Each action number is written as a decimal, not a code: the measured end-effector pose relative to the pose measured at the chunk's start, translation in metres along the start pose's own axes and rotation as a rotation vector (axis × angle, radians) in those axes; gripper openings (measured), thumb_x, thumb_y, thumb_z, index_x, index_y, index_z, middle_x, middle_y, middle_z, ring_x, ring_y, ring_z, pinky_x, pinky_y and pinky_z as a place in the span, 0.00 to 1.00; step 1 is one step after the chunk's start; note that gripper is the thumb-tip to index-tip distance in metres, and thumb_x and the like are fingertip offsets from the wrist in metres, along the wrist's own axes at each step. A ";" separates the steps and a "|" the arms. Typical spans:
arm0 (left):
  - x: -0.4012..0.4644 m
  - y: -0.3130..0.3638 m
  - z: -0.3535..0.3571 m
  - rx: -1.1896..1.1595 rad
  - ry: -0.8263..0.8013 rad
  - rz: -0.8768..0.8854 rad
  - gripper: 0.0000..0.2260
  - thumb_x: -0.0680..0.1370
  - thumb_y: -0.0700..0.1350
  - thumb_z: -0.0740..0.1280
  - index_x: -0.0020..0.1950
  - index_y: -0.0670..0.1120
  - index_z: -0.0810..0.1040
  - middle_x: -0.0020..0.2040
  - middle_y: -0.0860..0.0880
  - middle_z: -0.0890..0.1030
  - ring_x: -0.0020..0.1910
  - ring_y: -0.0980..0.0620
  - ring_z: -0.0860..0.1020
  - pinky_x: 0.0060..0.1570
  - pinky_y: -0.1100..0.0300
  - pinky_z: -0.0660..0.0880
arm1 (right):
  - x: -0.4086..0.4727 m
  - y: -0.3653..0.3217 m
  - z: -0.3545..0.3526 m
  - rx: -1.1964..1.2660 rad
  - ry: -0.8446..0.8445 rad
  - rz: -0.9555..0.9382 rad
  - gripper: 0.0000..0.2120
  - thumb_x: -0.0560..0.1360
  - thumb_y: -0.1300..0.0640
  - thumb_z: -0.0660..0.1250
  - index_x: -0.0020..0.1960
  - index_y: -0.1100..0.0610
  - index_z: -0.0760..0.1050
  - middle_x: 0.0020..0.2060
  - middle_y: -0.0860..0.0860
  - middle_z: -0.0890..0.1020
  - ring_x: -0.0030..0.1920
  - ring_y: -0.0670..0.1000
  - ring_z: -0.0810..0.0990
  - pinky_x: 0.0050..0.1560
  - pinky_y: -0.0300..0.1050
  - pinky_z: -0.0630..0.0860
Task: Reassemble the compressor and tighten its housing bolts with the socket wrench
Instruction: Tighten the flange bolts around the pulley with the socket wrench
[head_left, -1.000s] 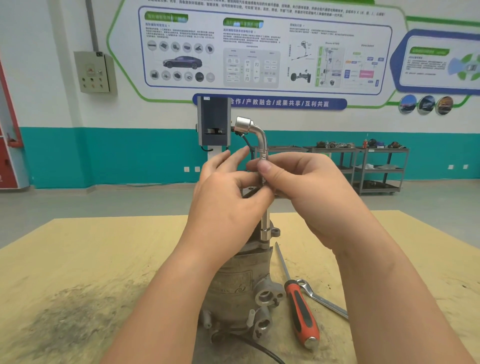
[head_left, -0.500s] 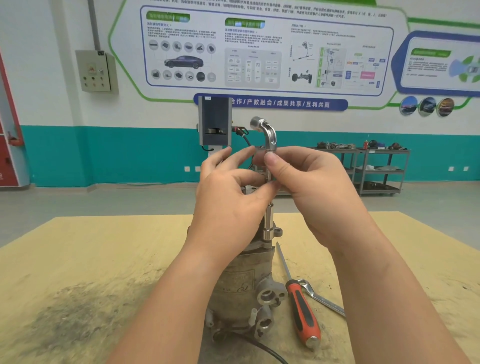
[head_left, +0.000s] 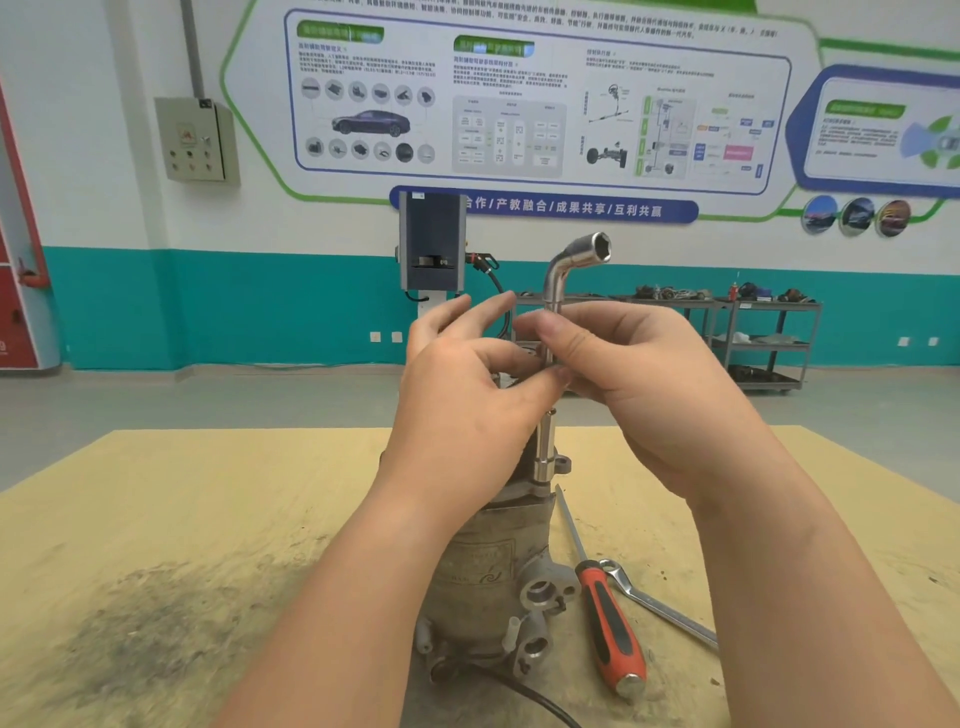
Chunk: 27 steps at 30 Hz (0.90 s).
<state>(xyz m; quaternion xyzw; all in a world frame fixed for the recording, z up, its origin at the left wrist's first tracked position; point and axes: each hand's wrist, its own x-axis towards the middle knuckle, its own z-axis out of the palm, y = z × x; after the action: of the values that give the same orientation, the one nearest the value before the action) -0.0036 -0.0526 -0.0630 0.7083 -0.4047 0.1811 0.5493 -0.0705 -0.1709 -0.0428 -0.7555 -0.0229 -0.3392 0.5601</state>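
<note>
The compressor (head_left: 491, 566) is standing upright on the bench (head_left: 182, 519), and we are working on its top end with the socket wrench (head_left: 558, 291). We are pinching the wrench's vertical shaft between thumb and fingers of our right hand (head_left: 639, 384), so that grip is closing on the tool. Our left hand (head_left: 467, 395) is meeting it from the other side, thumb tip touching the shaft just under the right thumb, fingers curling round it, though how firmly this grip is holding we cannot tell. The shaft is running straight down from our hands, and its lower socket is sitting on a bolt lug at the rim of the compressor's housing. Above our hands the wrench is bending, its open hex socket pointing up and to the right. The compressor's ported mounting end is facing us near the bench edge, with a black cable (head_left: 535, 701) trailing from under it. Just to the right of the compressor a screwdriver (head_left: 608, 623) with a red and black handle is lying on the bench, and a spanner (head_left: 660, 608) is lying beside it, its ring end touching the handle.
</note>
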 end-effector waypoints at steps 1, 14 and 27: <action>0.000 0.000 0.000 0.005 -0.006 0.006 0.04 0.75 0.50 0.73 0.40 0.57 0.85 0.70 0.61 0.72 0.72 0.62 0.58 0.70 0.61 0.57 | 0.000 0.000 -0.001 -0.008 0.002 -0.008 0.06 0.75 0.52 0.70 0.49 0.53 0.83 0.44 0.47 0.86 0.51 0.48 0.84 0.61 0.54 0.75; 0.001 -0.001 0.001 0.064 -0.021 -0.011 0.05 0.76 0.52 0.71 0.44 0.54 0.87 0.71 0.60 0.72 0.72 0.61 0.58 0.70 0.62 0.56 | 0.003 0.006 0.009 0.088 0.068 -0.017 0.07 0.70 0.55 0.75 0.41 0.57 0.79 0.33 0.49 0.85 0.37 0.46 0.84 0.45 0.42 0.80; 0.002 -0.002 -0.001 0.144 -0.082 0.004 0.07 0.76 0.52 0.70 0.41 0.55 0.85 0.73 0.58 0.69 0.74 0.61 0.55 0.72 0.59 0.53 | 0.004 0.008 0.012 0.184 0.103 0.041 0.09 0.66 0.57 0.76 0.37 0.59 0.77 0.30 0.51 0.83 0.35 0.48 0.83 0.44 0.43 0.81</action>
<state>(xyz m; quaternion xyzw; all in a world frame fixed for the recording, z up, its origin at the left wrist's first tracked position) -0.0009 -0.0525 -0.0625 0.7521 -0.4141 0.1816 0.4794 -0.0586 -0.1648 -0.0493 -0.6825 -0.0094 -0.3626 0.6345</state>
